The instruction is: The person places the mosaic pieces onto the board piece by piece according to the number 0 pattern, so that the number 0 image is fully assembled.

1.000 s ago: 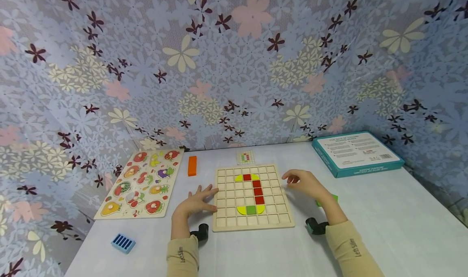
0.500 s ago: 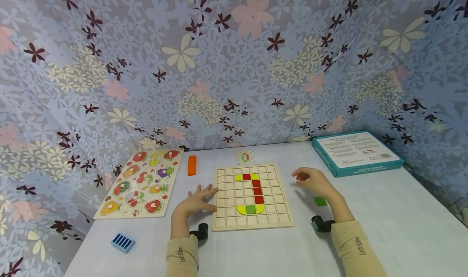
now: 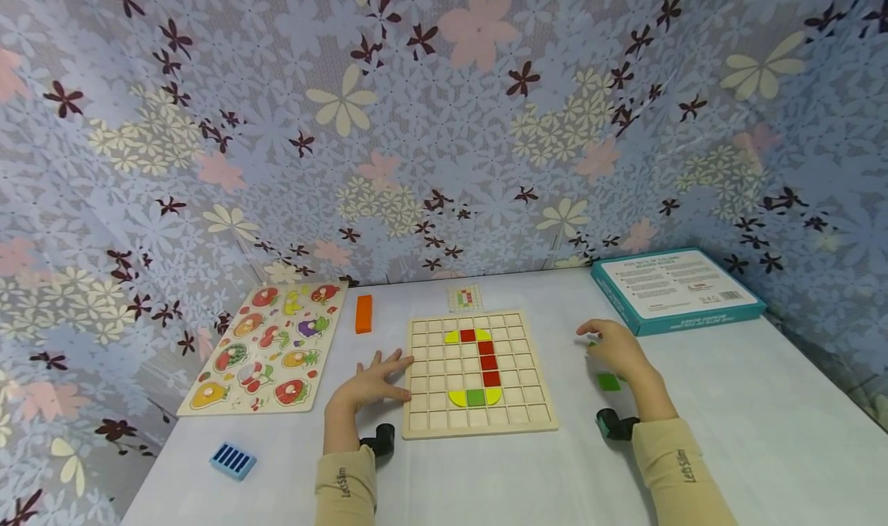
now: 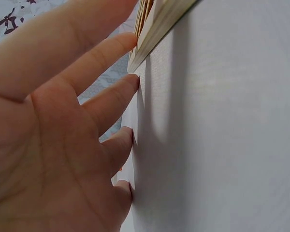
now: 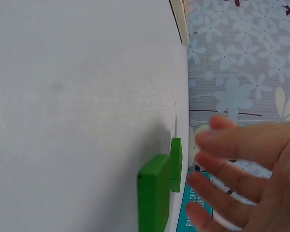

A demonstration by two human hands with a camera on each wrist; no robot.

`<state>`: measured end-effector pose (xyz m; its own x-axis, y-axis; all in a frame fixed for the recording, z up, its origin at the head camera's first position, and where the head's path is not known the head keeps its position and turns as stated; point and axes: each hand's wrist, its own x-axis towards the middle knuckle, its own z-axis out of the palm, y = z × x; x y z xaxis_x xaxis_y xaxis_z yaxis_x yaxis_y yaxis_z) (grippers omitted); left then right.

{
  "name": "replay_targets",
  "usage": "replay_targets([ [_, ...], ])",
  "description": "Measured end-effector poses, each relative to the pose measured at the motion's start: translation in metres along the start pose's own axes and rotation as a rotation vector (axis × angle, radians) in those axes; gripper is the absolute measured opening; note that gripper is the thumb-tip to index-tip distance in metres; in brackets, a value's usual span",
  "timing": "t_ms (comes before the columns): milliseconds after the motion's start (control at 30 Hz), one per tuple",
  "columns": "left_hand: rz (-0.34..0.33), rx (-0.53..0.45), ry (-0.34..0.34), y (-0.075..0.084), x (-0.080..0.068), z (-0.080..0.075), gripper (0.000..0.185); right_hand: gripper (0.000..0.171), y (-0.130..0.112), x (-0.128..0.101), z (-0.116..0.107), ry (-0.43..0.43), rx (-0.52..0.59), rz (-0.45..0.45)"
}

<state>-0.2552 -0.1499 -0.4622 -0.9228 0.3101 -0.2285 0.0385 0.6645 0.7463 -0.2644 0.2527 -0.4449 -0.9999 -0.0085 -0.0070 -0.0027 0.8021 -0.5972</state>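
A wooden grid board (image 3: 516,383) lies on the white table. Red square tiles (image 3: 489,362), yellow rounded tiles (image 3: 455,398) and one green tile (image 3: 475,397) form a curved figure on it. My left hand (image 3: 368,387) touches the board's left edge with thumb and index finger, fingers spread; in the left wrist view the fingertips meet the rim and table. Right of the board, my right hand (image 3: 616,350) hovers with loosely bent fingers, holding nothing. Below it lies a loose green square tile (image 3: 609,382); a farther green tile (image 5: 176,164) is mostly hidden by the hand in the head view.
A small pattern card (image 3: 465,298) lies behind the board. To the left are a fruit puzzle board (image 3: 324,356), an orange block (image 3: 364,315) and a blue slotted block (image 3: 233,461). A teal box (image 3: 683,291) stands at back right, before a flowered cloth.
My right hand has moved right, away from the board's edge to above the loose green tiles, which have come more into view. The left hand has stayed put.
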Motion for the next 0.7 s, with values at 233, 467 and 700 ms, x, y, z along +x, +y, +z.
replay_targets([
  [233, -0.005, 0.005, 0.0, 0.0014, -0.0007, 0.0005, 0.07, 0.037, 0.0048, -0.0017, -0.0015, -0.006, -0.043, 0.028],
  [467, 0.001, -0.005, -0.001, 0.0011, -0.0014, 0.0007, 0.07, 0.036, 0.0086, 0.0002, 0.0001, -0.006, -0.051, 0.038],
  [700, 0.023, -0.017, -0.006, 0.0013, -0.0047, -0.0008, 0.07, 0.037, 0.0075, 0.0007, 0.0003, -0.005, -0.053, 0.02],
])
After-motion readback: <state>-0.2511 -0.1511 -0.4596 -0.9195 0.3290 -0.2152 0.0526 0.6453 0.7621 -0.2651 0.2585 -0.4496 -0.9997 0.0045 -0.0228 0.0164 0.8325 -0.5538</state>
